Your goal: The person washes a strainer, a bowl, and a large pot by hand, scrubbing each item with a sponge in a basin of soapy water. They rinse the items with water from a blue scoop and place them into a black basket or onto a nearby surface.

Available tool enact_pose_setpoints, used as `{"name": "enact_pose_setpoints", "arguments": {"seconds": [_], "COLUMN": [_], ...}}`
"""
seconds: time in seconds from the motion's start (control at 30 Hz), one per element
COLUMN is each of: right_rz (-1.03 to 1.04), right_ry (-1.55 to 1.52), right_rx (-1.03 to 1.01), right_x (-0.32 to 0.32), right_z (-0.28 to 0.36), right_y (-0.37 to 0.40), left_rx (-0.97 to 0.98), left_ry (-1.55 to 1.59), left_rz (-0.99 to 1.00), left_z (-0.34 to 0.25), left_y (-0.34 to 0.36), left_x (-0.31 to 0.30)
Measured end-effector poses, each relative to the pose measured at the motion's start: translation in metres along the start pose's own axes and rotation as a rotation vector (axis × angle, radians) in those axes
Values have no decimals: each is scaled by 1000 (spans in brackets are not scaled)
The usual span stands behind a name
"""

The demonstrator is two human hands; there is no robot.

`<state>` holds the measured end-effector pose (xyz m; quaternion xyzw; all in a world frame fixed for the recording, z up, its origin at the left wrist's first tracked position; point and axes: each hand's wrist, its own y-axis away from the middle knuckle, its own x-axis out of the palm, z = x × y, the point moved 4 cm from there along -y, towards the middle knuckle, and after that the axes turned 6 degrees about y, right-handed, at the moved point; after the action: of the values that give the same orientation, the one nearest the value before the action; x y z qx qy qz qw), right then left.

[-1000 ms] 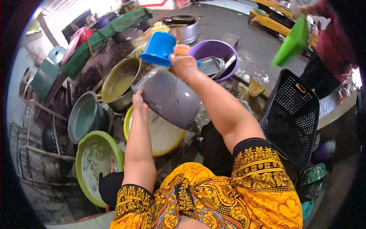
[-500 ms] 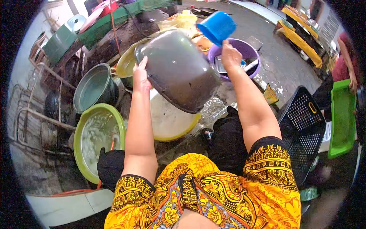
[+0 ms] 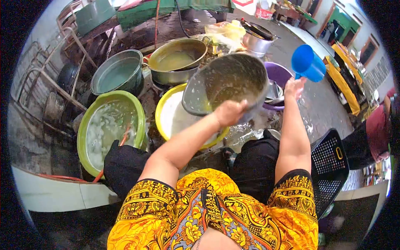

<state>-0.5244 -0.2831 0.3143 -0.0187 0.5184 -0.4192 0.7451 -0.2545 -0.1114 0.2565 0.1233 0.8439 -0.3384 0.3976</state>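
Currently, left hand (image 3: 230,113) gripping grey basin (image 3: 233,81), right hand (image 3: 295,88) blue dipper (image 3: 308,63).

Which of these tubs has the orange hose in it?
The green tub by your left knee; the hose dips into it; none shows in the others.

2 bare forearms reaching forward, left hand (image 3: 230,112) closed, right hand (image 3: 295,88) raised.

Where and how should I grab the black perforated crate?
Probably by the yellow-rimmed slot near the crate's upper end, coming from above, fingers hooked through. The crate stands tilted, with that slot high and uncovered. The right hand must first release the blue dipper.
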Motion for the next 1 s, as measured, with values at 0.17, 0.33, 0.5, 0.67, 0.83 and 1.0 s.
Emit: {"name": "enact_pose_setpoints", "arguments": {"seconds": [0.17, 0.33, 0.5, 0.67, 0.83, 1.0], "right_rz": [-171, 245, 250, 514, 388, 674], "right_ry": [-148, -24, 76, -231, -143, 51], "right_rx": [-294, -752, -1405, -1625, -1757, -1727], "right_x": [-50, -75, -56, -48, -17, 24], "right_z": [33, 134, 225, 287, 319, 306], "right_y": [29, 124, 293, 483, 617, 682], "left_rx": [-103, 116, -133, -489, -364, -188], "left_ry": [-9, -258, -303, 192, -112, 21], "left_rz": [344, 145, -127, -367, -94, -254], "left_z": [10, 22, 39, 81, 77, 77], "left_y": [51, 86, 101, 111, 120, 135], "left_x": [43, 36, 16, 50, 17, -1]}}
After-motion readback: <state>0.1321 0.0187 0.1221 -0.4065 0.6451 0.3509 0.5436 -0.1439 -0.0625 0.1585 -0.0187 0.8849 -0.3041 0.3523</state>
